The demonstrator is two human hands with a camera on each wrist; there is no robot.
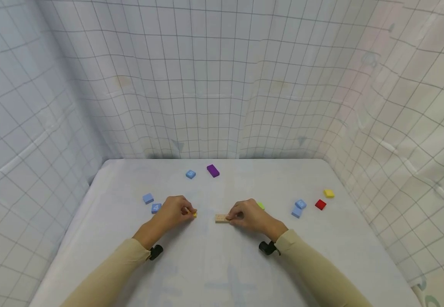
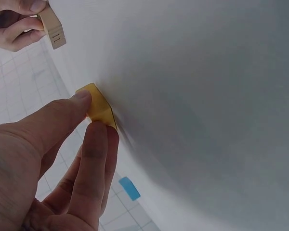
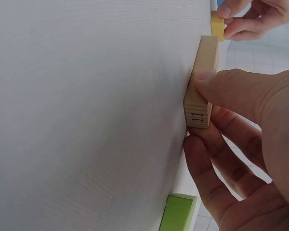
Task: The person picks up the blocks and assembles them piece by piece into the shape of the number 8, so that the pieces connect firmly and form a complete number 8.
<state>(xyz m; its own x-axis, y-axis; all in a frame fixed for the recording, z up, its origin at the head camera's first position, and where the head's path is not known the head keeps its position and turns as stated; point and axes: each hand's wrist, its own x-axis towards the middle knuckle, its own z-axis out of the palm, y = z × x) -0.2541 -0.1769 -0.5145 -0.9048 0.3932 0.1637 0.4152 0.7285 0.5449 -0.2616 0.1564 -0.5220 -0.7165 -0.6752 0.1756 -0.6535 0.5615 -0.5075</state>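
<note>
Between thumb and fingers, my left hand (image 1: 174, 210) pinches a small yellow block (image 2: 101, 106) at the table surface. To its right, my right hand (image 1: 250, 216) grips a plain wooden block (image 1: 220, 218) by its right end. The right wrist view shows the thumb on one long side of this wooden block (image 3: 202, 72) and fingers at its near end, which bears dark marks like "11". A gap of bare table lies between the two held blocks. My fingers partly hide both blocks.
Blue blocks lie left of my left hand, one marked 4 (image 1: 156, 208). Farther back are another blue block (image 1: 190, 174) and a purple block (image 1: 213, 171). A green block (image 3: 177, 214) sits behind my right hand. Rightward lie blue blocks (image 1: 296, 211), a red block (image 1: 320, 204) and a yellow block (image 1: 329, 193).
</note>
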